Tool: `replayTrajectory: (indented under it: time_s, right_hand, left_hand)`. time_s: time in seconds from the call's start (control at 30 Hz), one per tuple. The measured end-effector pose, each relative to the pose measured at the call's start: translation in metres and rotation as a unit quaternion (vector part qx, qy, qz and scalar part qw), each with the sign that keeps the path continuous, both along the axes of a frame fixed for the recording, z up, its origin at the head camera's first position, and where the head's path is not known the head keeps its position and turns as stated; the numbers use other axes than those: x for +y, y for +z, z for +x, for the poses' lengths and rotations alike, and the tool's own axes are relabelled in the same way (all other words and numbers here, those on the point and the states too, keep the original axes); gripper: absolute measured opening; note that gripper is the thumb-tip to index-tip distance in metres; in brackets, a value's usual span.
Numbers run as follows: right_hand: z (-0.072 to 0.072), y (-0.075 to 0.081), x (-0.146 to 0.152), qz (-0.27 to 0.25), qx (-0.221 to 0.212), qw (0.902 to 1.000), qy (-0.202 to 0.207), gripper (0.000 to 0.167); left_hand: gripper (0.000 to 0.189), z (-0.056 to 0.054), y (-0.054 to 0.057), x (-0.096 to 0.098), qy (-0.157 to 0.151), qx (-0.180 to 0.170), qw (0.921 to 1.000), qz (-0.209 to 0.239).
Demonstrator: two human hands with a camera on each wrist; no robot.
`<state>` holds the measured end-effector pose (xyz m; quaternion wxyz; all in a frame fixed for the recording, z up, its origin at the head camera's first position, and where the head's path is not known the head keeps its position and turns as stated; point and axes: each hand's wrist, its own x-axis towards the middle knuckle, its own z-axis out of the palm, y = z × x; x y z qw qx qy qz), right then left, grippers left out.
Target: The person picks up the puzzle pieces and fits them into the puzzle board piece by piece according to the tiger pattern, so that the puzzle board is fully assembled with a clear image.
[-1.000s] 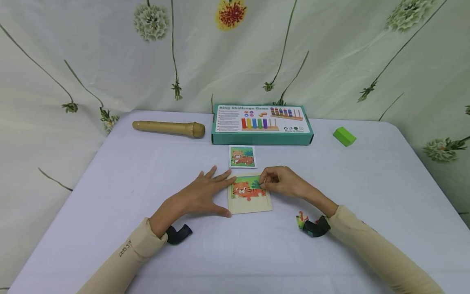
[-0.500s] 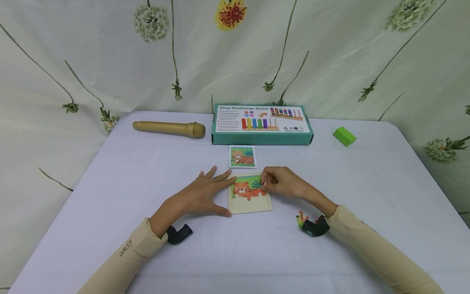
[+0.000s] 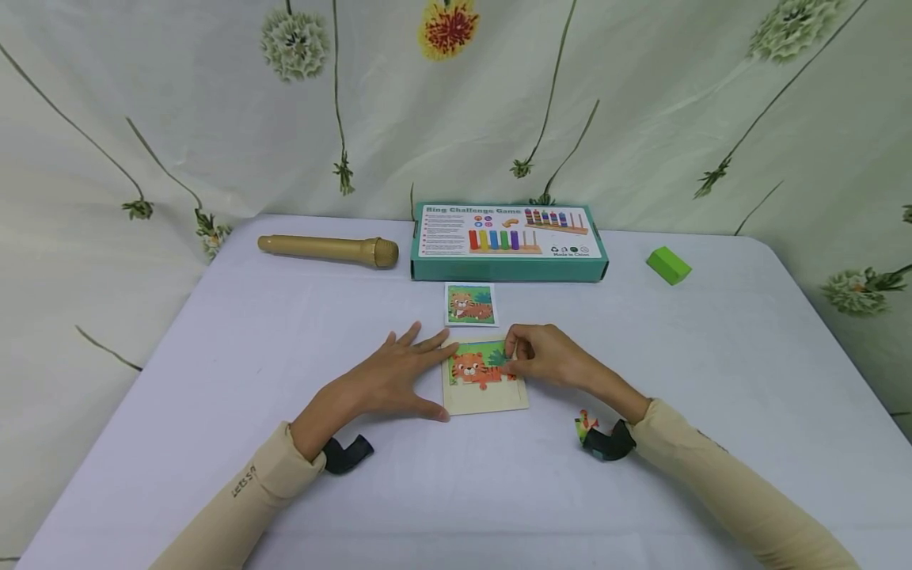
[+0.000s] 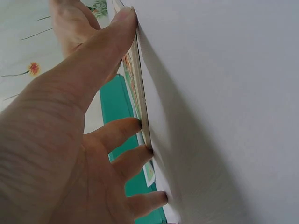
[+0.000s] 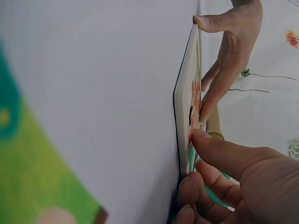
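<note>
A small wooden puzzle board lies at mid-table; its upper part carries joined pieces of a tiger picture, and its lower strip is bare wood. With fingers spread, my left hand rests against the board's left side, its thumb at the near corner and fingertips along the left edge. My right hand pinches a puzzle piece at the picture's right side, thumb on the orange part, fingers curled by the board's edge. Most of that piece is hidden. Loose puzzle pieces lie beside the right wrist.
A printed tiger card lies just beyond the board. Behind it are a teal Ring Challenge Game box, a gold microphone and a green block. A floral cloth hangs at the back.
My right thumb has shifted slightly down and toward the picture, now over its orange part. The right forearm has moved a little left. My left hand stays in place.
</note>
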<state>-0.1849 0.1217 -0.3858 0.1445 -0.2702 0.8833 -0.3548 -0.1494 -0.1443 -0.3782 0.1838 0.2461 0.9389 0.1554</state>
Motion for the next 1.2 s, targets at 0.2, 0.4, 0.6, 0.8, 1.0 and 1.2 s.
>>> replayTrajectory:
  time_s: [0.2, 0.4, 0.6, 0.8, 1.0, 1.2]
  right_hand:
    - [0.0004, -0.0003, -0.0006, 0.019, 0.018, 0.9997, -0.004, 0.02]
    - [0.0003, -0.0011, -0.0009, 0.021, 0.02, 0.9996, -0.005, 0.02]
    - [0.0009, -0.0027, -0.0027, 0.034, 0.03, 0.9989, -0.01, 0.022]
    - [0.0028, -0.001, -0.0043, 0.047, 0.046, 0.9978, -0.014, 0.022]
    - [0.0036, 0.0001, -0.0047, 0.045, 0.047, 0.9978, -0.013, 0.022]
    - [0.0038, -0.0006, -0.0007, 0.021, 0.022, 0.9995, -0.008, 0.022]
  left_hand:
    - [0.099, 0.0003, 0.0006, 0.0005, 0.0, -0.001, 1.0, -0.001]
    - [0.099, 0.0008, 0.001, -0.0001, 0.0, -0.001, 1.0, -0.001]
    - [0.099, 0.0008, 0.0009, -0.0001, -0.001, 0.001, 1.0, -0.003]
    - [0.099, 0.0007, 0.0019, 0.0, -0.001, 0.002, 1.0, -0.003]
    - [0.1, 0.0002, 0.001, -0.0005, 0.0, 0.003, 1.0, -0.004]
    - [0.1, -0.0001, 0.0004, -0.0006, -0.001, 0.0, 1.0, -0.003]
